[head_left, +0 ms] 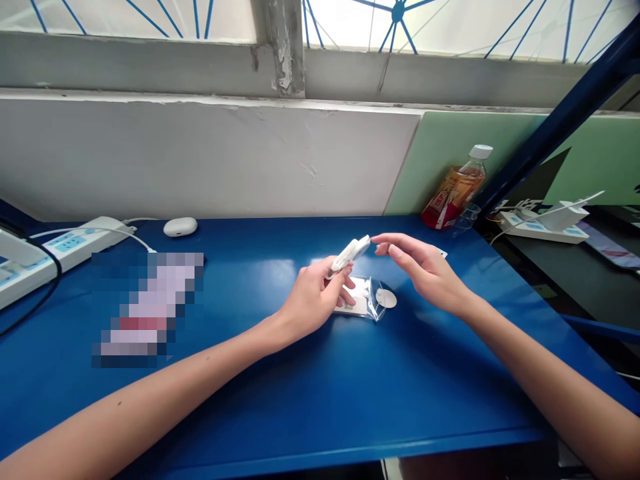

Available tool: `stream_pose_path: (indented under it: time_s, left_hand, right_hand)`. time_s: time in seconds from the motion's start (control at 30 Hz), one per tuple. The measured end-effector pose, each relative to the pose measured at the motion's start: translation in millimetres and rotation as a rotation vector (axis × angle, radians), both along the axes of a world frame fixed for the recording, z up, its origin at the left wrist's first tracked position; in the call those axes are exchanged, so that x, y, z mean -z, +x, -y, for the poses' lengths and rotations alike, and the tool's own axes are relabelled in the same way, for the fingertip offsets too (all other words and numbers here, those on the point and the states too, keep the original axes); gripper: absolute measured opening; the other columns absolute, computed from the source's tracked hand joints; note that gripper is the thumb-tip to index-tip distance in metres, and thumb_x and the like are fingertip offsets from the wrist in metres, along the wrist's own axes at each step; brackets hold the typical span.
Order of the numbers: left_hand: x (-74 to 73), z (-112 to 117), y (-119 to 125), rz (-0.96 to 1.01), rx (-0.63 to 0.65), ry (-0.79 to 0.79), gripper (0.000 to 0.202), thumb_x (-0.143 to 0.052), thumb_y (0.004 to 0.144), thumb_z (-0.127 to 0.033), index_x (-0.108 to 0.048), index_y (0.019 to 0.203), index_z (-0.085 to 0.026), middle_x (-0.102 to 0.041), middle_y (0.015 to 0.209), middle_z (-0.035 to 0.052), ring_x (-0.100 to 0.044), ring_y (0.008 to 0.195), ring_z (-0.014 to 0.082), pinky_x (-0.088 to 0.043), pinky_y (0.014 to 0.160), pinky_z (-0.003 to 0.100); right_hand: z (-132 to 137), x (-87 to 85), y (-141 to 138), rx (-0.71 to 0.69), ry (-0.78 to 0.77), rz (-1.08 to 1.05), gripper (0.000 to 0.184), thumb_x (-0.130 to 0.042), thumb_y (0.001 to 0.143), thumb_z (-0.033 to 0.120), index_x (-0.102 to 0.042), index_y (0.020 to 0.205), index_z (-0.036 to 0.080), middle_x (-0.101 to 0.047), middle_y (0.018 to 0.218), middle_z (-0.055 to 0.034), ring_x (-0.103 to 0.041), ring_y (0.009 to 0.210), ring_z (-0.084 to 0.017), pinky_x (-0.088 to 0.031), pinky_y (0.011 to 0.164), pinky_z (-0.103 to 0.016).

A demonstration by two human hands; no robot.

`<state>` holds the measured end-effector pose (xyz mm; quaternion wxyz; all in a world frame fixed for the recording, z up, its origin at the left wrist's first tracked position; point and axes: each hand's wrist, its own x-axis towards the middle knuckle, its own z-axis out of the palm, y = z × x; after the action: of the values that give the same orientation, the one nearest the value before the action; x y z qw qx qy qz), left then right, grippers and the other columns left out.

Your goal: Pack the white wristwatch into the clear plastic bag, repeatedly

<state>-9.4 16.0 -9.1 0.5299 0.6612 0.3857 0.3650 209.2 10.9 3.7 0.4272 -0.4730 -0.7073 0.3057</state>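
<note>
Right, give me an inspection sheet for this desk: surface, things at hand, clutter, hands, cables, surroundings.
Surface: blue desk, glossy.
Things at hand: white item, kind unclear; clear packet on the desk, round white piece at its right end.
Clutter: white case, pixelated rectangular item, drink bottle, power strip.
Hands: left hand holds the white item; right hand is open at its far end, contact unclear.
Cables: white cable reaching the pixelated item; black cable at left.
Surroundings: pale wall, green panel, windows with blue bars.
</note>
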Motion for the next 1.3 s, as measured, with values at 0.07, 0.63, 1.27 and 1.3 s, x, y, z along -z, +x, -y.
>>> stream_pose_path:
  time_s: [0.07,0.63,1.27,1.3]
  left_hand:
    - [0.1,3.1,-0.9,-0.051,0.031,0.089,0.022,-0.052,0.097,-0.036,-0.064,0.091,-0.018,-0.067,0.078,0.0029,-0.07,0.064,0.0177,-0.051,0.06,0.026]
    - [23.9,-7.1,-9.1,-0.412,0.073,0.785,0.033,-0.048,0.095,-0.02,-0.062,0.125,-0.024,-0.071,0.112,0.0093,-0.063,0.108,0.0273,-0.042,0.098,0.043]
    - [28.7,-8.9,-17.2,-0.587,0.207,0.723,0.057,-0.063,0.089,-0.053,-0.055,0.132,-0.016,-0.061,0.13,0.0171,-0.053,0.121,0.0354,-0.039,0.103,0.049]
    - [28.5,-8.6,-17.3,-0.6,0.187,0.731,0.058,-0.063,0.09,-0.053,-0.054,0.133,-0.015,-0.062,0.129,0.0164,-0.054,0.119,0.0346,-0.04,0.101,0.049]
  right_hand:
    - [7.8,2.7,3.3,0.013,0.011,0.057,0.036,-0.046,0.099,0.047,-0.062,0.122,0.025,-0.068,0.096,-0.0051,-0.064,0.092,-0.022,-0.05,0.085,-0.038]
    - [29.3,11.1,-15.2,-0.018,0.147,0.064,0.021,-0.061,0.088,0.026,-0.069,0.107,0.025,-0.074,0.104,-0.0048,-0.068,0.091,-0.024,-0.054,0.078,-0.037]
    - [13.0,27.0,12.0,0.236,0.235,0.167,0.017,-0.055,0.085,0.02,-0.071,0.083,0.022,-0.075,0.083,-0.0033,-0.068,0.073,-0.021,-0.051,0.069,-0.035]
    - [12.3,26.8,13.1,0.256,0.238,0.181,0.016,-0.055,0.085,0.02,-0.071,0.083,0.022,-0.075,0.082,-0.0032,-0.067,0.072,-0.021,-0.05,0.068,-0.034]
